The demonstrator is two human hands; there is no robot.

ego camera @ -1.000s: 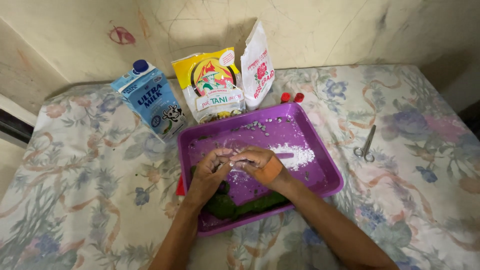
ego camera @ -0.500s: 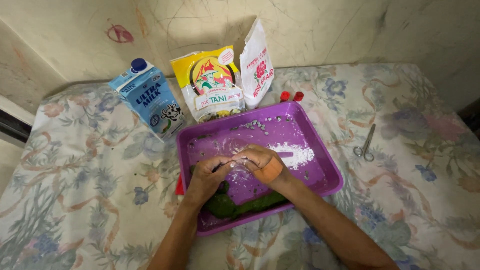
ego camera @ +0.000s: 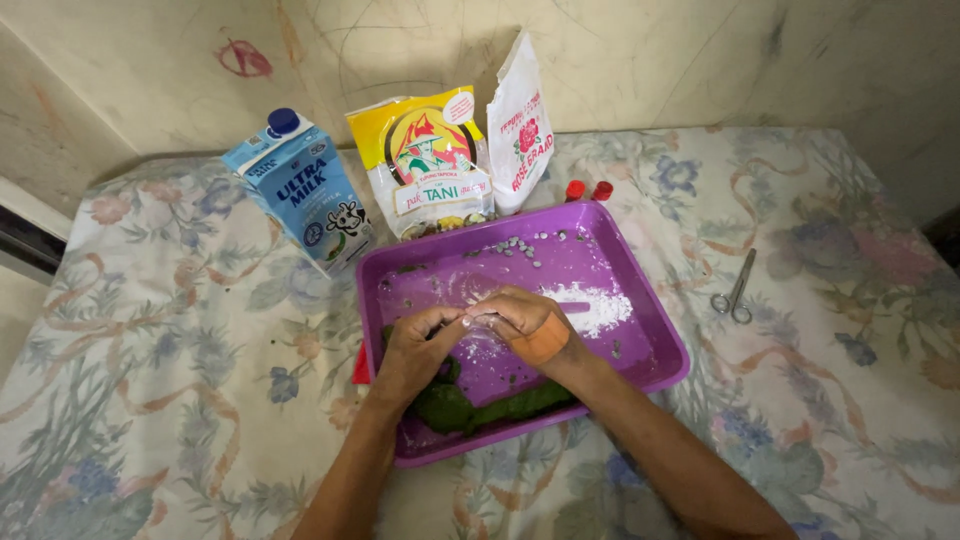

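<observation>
Floral cloth (ego camera: 170, 330) covers the whole surface, and a stained cream wall fills the top of the frame.

Head view: a purple tray (ego camera: 660, 345) sits at centre. Both hands meet over its middle. The left hand (ego camera: 415, 350) and the right hand (ego camera: 525, 318), which has an orange plaster across its back, are curled with fingertips together, pinching something small between them; what it is I cannot tell, as the fingers hide it. Below the hands, at the tray's lower edge, lies a lump of green dough (ego camera: 480, 408). A patch of white flour (ego camera: 597, 305) is spread right of centre, and small greenish pellets (ego camera: 520, 248) are scattered near the tray's upper rim.

Judging from this, a few pellets are shaped, while most of the dough remains unworked.

Behind the tray stand a blue milk carton (ego camera: 300, 195), a yellow bag (ego camera: 430, 160) and a white bag (ego camera: 520, 125). Two red caps (ego camera: 588, 189) show beside them. Scissors (ego camera: 735, 290) lie at right.
</observation>
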